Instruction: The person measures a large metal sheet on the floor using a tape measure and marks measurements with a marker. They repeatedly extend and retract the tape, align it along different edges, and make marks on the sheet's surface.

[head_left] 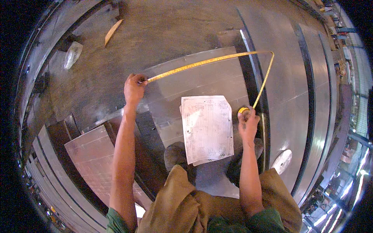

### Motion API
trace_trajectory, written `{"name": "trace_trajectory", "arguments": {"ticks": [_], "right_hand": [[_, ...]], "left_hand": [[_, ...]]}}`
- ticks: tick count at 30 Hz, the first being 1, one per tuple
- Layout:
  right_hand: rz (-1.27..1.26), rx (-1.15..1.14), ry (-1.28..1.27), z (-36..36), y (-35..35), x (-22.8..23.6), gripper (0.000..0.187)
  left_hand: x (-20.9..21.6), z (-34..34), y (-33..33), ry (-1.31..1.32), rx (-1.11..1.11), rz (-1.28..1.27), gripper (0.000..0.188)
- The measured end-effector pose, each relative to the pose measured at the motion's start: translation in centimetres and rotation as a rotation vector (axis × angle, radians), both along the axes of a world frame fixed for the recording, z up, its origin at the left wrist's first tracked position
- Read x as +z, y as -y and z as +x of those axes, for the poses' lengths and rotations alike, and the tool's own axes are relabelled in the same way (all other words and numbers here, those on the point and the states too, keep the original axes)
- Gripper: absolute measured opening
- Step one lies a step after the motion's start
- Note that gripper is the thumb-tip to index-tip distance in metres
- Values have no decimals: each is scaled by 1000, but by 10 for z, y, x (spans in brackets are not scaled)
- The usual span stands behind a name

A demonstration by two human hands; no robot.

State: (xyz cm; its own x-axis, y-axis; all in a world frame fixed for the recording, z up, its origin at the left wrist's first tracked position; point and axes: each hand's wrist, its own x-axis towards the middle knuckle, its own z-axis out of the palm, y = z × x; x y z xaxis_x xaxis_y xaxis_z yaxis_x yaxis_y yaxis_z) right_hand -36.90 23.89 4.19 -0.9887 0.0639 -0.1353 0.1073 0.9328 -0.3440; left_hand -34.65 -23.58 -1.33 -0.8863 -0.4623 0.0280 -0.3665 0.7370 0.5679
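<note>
A yellow tape measure [244,110] sits in my right hand [248,125], its fingers closed round the case. The pulled-out blade [202,62] rises from the case, folds sharply at the upper right and runs left across a grey metal plate [167,129]. My left hand [135,88] pinches the blade near its end, at the plate's far left corner. Between my hands lies a small stack of printed paper sheets [206,128], with marks and smudges on the top one. My shoes [175,155] show just beside the papers.
Long metal beams [307,77] with dark edges run along the right. A reddish-brown plate [91,151] lies at the lower left. Clear plastic [73,55] and a curved tan strip [113,32] lie at the far left. A white disc [282,161] rests by my right leg.
</note>
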Motion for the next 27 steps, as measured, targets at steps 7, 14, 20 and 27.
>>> {"name": "trace_trajectory", "arguments": {"ticks": [7, 14, 20, 27], "right_hand": [[-12, 14, -1, 1, 1, 5, 62], [-8, -27, 13, 0, 3, 3, 64], [-2, -38, -5, 1, 7, 7, 62], [0, -15, -32, 1, 4, 3, 60]], "left_hand": [[10, -3, -7, 19, 50, 118, 18], [3, -2, -1, -42, -17, 36, 18], [4, -3, -2, -15, -3, 84, 18], [3, -5, -3, -38, 11, 124, 18]]}}
